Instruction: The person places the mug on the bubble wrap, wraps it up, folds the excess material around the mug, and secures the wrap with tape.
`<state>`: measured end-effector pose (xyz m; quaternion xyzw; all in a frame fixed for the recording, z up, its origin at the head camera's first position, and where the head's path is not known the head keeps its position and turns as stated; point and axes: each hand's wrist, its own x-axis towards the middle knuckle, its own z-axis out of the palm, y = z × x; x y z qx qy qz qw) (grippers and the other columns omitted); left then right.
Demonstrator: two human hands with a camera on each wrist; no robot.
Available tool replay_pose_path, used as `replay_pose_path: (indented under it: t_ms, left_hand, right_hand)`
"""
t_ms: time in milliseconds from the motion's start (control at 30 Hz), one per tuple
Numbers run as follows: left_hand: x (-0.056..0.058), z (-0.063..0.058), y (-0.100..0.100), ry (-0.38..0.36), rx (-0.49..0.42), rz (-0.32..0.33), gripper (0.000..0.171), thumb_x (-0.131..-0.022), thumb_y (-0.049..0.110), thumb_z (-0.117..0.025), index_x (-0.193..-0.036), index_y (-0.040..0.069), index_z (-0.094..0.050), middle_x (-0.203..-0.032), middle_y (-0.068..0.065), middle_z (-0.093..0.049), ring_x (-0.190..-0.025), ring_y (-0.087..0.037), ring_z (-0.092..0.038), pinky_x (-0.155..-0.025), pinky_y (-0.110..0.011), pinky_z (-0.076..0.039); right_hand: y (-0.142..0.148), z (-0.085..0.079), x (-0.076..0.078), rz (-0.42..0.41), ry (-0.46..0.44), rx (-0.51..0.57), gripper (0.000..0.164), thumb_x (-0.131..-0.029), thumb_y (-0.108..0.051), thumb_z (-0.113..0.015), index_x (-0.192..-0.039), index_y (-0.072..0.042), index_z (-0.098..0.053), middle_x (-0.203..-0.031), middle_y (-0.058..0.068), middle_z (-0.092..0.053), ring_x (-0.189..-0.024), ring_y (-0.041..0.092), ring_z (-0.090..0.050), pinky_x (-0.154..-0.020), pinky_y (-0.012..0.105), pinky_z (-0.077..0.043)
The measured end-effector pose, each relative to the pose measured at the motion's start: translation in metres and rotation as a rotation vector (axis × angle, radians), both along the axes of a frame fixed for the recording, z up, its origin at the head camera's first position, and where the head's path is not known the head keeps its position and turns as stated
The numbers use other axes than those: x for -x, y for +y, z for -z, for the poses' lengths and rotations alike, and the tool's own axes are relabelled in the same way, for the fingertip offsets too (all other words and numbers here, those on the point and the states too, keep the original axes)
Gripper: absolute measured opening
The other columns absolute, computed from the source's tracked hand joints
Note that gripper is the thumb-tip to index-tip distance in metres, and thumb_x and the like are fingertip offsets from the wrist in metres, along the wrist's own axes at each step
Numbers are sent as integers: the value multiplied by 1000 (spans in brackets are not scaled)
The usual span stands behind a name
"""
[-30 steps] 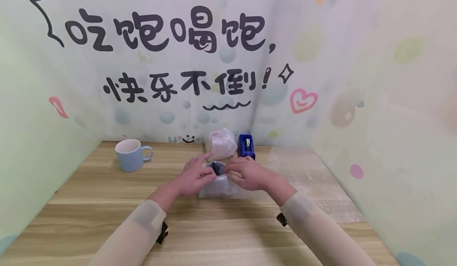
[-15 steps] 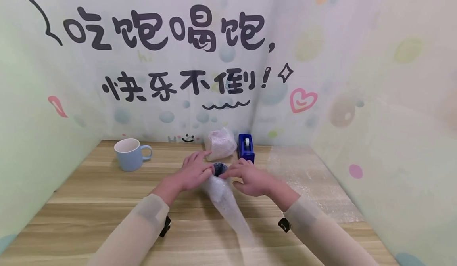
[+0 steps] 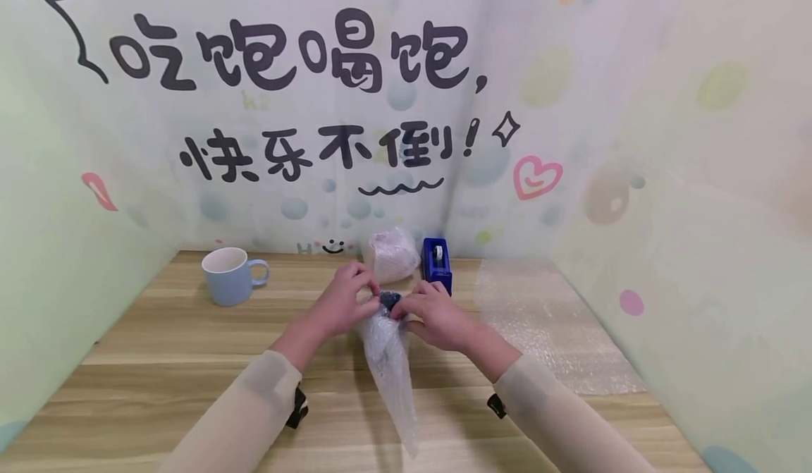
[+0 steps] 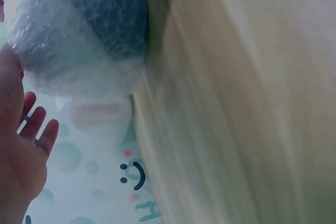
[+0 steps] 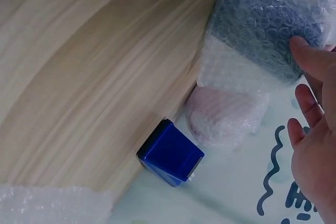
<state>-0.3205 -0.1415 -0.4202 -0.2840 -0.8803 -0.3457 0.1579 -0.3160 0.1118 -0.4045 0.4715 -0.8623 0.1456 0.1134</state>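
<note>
A dark blue, cup-like object (image 3: 390,300) stands upright between my hands, wrapped in bubble wrap (image 3: 387,346) whose loose end hangs toward the near edge. My left hand (image 3: 345,298) pinches the wrap's upper edge on the left with thumb and fingers. On the opposite side, my right hand (image 3: 440,316) grips the wrap near the dark opening. In the right wrist view the thumb (image 5: 310,59) presses on the wrapped side of the object. The left wrist view shows the left hand (image 4: 21,156) beside the bubble wrap (image 4: 47,51), its thumb tip partly hidden.
Behind the hands sits another bubble-wrapped bundle (image 3: 393,256), pinkish white. To its right is a blue tape dispenser (image 3: 437,265). A light blue mug (image 3: 230,278) stands at the back left. A flat bubble wrap sheet (image 3: 552,332) lies along the right side of the table.
The wrap's loose end came out toward the near edge, then swung slightly left and hangs narrower. My left fingers drew together at the rim. The bundle, mug and dispenser stayed put.
</note>
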Motion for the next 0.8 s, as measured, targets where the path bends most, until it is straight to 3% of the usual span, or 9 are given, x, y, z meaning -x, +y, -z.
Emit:
replay_pose_path:
  t_ms: [67, 133, 300, 400, 567, 667, 800]
  left_hand:
    - [-5, 4, -3, 33, -13, 15, 8, -97, 10, -74, -100, 7, -80, -118, -14, -68, -113, -33, -65, -100, -53, -56]
    - [-10, 8, -7, 20, -8, 56, 17, -100, 16, -73, -106, 5, -84, -122, -15, -70, -115, -34, -67, -101, -54, -58]
    - [-13, 12, -12, -86, 38, 152, 31, -106, 29, -68, -123, 9, -83, -159, -23, -58, -144, -47, -58, -118, -65, -50]
    - [-10, 10, -11, -147, 58, 171, 31, -109, 32, -63, -121, 12, -84, -167, -20, -53, -152, -48, -52, -122, -64, -46]
    - [-7, 8, -8, -205, 58, 156, 28, -106, 30, -62, -111, 15, -86, -164, -14, -58, -150, -44, -55, -121, -60, -49]
    - [-7, 7, -7, -211, 60, 145, 27, -105, 29, -64, -109, 16, -87, -162, -12, -60, -149, -43, -57, -120, -59, -50]
    - [-9, 5, -8, -211, 62, 146, 26, -105, 29, -65, -109, 14, -86, -161, -13, -61, -149, -43, -57, -122, -59, -48]
  right_hand:
    - [-1, 1, -1, 10, 12, 0, 18, -96, -15, -84, -112, -21, -78, -111, -9, -81, -103, 17, -56, -96, 41, -38]
    - [-1, 1, -2, 23, 7, -2, 17, -97, -16, -83, -112, -22, -79, -111, -9, -81, -104, 16, -57, -96, 41, -39]
    - [-2, 3, -4, 54, 11, -3, 16, -99, -15, -81, -113, -18, -74, -109, -6, -78, -104, 17, -58, -100, 45, -41]
    - [-2, 6, -6, 54, 45, 17, 17, -98, -13, -82, -110, -17, -70, -105, -5, -74, -102, 18, -59, -100, 46, -43]
    - [0, 11, -8, 24, 158, 49, 21, -95, -13, -86, -111, -19, -74, -112, -4, -73, -103, 18, -61, -95, 39, -51]
    - [5, 11, -15, -3, 262, 36, 36, -90, -14, -91, -122, -18, -73, -124, 4, -69, -108, 21, -63, -92, 38, -56]
    - [12, 10, -40, -91, 332, -12, 66, -81, -22, -98, -136, -15, -63, -137, 10, -62, -119, 24, -62, -99, 40, -57]
